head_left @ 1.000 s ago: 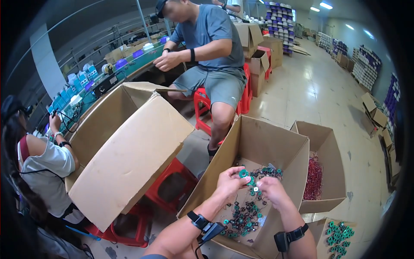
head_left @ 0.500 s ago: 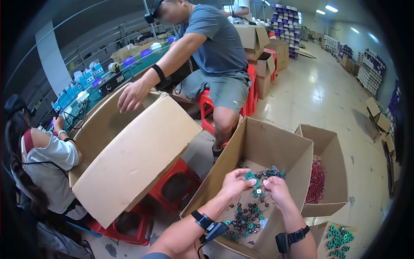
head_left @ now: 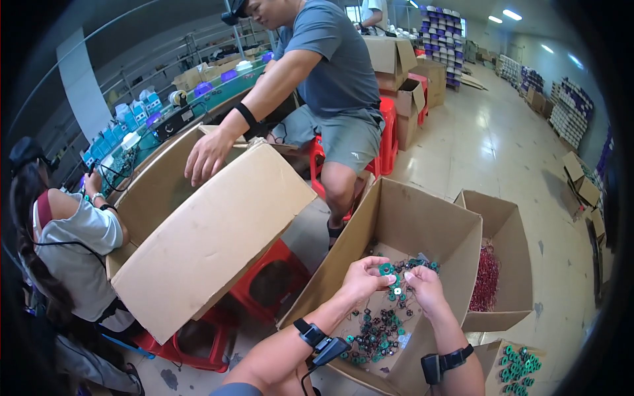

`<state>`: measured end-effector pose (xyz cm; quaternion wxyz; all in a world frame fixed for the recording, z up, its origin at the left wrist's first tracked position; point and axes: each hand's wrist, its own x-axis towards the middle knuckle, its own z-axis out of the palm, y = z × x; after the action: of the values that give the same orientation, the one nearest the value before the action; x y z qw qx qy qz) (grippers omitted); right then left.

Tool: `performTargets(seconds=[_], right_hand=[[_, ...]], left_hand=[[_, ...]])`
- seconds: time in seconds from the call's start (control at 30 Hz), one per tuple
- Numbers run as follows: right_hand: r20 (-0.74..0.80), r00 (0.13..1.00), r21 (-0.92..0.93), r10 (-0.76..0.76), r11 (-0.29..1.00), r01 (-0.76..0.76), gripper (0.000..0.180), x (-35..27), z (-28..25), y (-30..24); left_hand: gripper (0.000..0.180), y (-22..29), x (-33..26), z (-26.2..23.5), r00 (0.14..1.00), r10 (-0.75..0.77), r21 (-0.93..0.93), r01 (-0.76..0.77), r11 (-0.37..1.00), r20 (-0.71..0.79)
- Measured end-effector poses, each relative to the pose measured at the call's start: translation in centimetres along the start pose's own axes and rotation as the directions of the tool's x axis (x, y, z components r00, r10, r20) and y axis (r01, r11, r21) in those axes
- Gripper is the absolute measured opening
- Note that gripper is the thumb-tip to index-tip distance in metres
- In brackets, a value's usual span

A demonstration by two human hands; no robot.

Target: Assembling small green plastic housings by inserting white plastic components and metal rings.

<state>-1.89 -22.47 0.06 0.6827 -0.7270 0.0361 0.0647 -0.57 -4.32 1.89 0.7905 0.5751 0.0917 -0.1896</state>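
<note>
My left hand (head_left: 362,280) is closed, pinching a small green ring-shaped part (head_left: 387,269) between thumb and fingers. Close to its right, my right hand (head_left: 424,288) is closed too, thumb against fingertips; what it pinches, perhaps a thin wire, is too small to make out. Both hands are over an open cardboard box (head_left: 429,212). Inside it lie many loose green and dark parts with thin wires (head_left: 376,333), and more are behind my fingers.
Right of the box stands another carton (head_left: 512,264) with red wire bundles (head_left: 486,277). Green rings (head_left: 519,369) lie on cardboard at lower right. To the left, a large carton (head_left: 211,237) rests on red stools (head_left: 271,277). A co-worker's hand (head_left: 208,155) hangs over it; another person sits far left.
My hands hold nearly the same pose, still pinched over the box. The co-worker's hand has shifted slightly right and lower over the large carton.
</note>
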Motion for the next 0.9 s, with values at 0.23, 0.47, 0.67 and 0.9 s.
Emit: performTargets(seconds=[0.23, 0.47, 0.67, 0.9], right_hand=[[0.069, 0.995, 0.002, 0.079, 0.997, -0.079, 0.007, -1.0, 0.3, -0.9], [0.129, 0.988, 0.054, 0.082, 0.995, -0.089, 0.009, -1.5, 0.4, -0.3], [0.022, 0.996, -0.025, 0.088, 0.996, -0.088, 0.011, -0.7, -1.1, 1.2], [0.019, 1.0, 0.028, -0.001, 1.0, 0.0, 0.008, -0.1, 0.1, 0.3]], left_hand=[[0.048, 0.2, -0.3, -0.1, 1.0, 0.017, 0.07, -0.017, 0.997, 0.002], [0.048, 0.1, -0.9, -0.2, 0.999, -0.009, 0.01, 0.008, 1.0, 0.038], [0.048, -0.3, -0.1, 0.3, 1.0, 0.016, -0.025, -0.016, 1.0, 0.008], [0.045, 0.6, -0.3, -0.3, 0.999, 0.048, -0.008, -0.048, 0.999, 0.003]])
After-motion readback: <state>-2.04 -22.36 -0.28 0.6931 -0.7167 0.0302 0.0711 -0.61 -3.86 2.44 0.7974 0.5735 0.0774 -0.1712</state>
